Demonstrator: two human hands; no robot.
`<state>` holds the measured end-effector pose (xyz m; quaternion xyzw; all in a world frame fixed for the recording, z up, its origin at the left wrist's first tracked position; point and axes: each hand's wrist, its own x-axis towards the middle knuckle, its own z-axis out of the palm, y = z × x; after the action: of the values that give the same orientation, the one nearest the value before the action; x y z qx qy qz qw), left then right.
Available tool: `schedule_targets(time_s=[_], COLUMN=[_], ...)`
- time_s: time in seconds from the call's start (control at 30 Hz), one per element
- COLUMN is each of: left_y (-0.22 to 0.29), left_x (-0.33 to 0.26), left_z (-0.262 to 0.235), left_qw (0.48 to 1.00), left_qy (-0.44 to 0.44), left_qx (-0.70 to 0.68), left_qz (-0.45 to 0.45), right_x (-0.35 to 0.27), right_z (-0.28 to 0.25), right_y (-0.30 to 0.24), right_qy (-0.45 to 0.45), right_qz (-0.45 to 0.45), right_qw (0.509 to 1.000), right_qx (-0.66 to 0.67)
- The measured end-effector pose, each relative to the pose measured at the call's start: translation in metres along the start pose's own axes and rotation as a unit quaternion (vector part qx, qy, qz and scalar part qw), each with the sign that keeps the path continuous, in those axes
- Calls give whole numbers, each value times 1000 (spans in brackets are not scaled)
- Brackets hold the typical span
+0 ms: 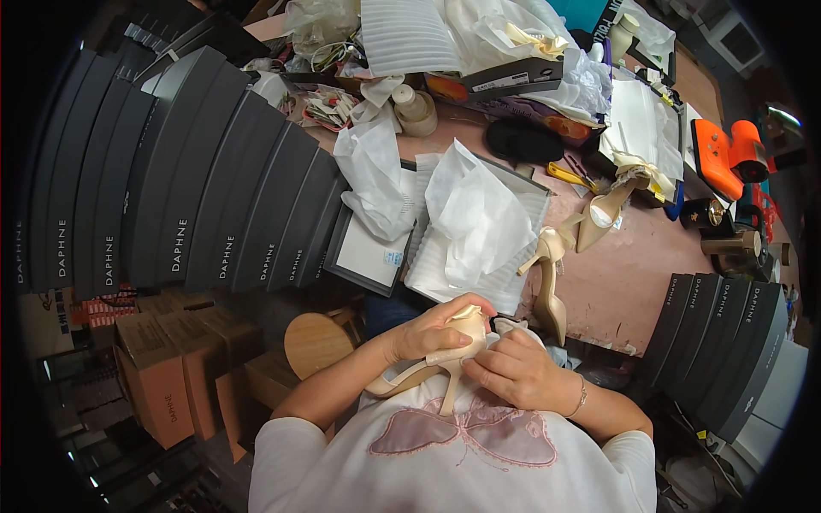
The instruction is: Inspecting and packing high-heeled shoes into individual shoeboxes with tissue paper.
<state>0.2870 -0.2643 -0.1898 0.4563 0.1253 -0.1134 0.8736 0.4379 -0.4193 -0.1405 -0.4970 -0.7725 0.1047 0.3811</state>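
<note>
Close to my chest I hold a beige high-heeled shoe (453, 357), its slim heel pointing down toward my shirt. My left hand (438, 332) is closed around the back part of the shoe, thumb across it. Right beside it, my right hand (515, 368) is closed with bent fingers against the shoe; whatever its fingertips pinch is hidden. A pale, light-coloured piece shows just behind those fingers, too covered to name. Two more beige heeled shoes lie on the table: one on its side (552, 299) near the edge, another (605, 215) farther right.
An open shoe box (369, 256) with white tissue paper (475, 218) and foam sheet stands ahead. Dark shoe boxes (201, 171) are stacked at left, more (714, 342) at right. A white bottle (414, 111), yellow-handled tool (571, 177) and orange device (717, 158) lie beyond.
</note>
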Motion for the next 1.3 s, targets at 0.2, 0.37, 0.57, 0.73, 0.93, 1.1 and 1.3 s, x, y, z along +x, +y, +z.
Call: schedule_targets(time_s=[0.2, 0.37, 0.57, 0.73, 0.93, 1.1, 1.3], left_y=[2, 4, 9, 13, 10, 8, 6], left_x=[0, -1, -14, -19, -18, -16, -14], left_z=[2, 2, 3, 6, 8, 10, 11], left_qw=[1000, 1000, 997, 994, 993, 992, 991], left_qy=[2, 11, 59, 81, 72, 74, 66], left_qx=[2, 4, 24, 34, 45, 64, 104], left_qz=[0, 6, 45, 57, 79, 82, 49], right_x=[-1, -13, -28, -23, -3, 9, 8], right_z=[-2, -5, -6, 5, 11, 9, 5], right_y=[0, 2, -3, -6, -7, -10, -8], right_qy=[6, -29, 51, 43, 77, 42, 11], right_qz=[-1, 54, 264, 299, 238, 262, 292], right_qw=[1000, 998, 934, 889, 912, 927, 918], right_qx=[-2, 18, 235, 345, 325, 265, 267])
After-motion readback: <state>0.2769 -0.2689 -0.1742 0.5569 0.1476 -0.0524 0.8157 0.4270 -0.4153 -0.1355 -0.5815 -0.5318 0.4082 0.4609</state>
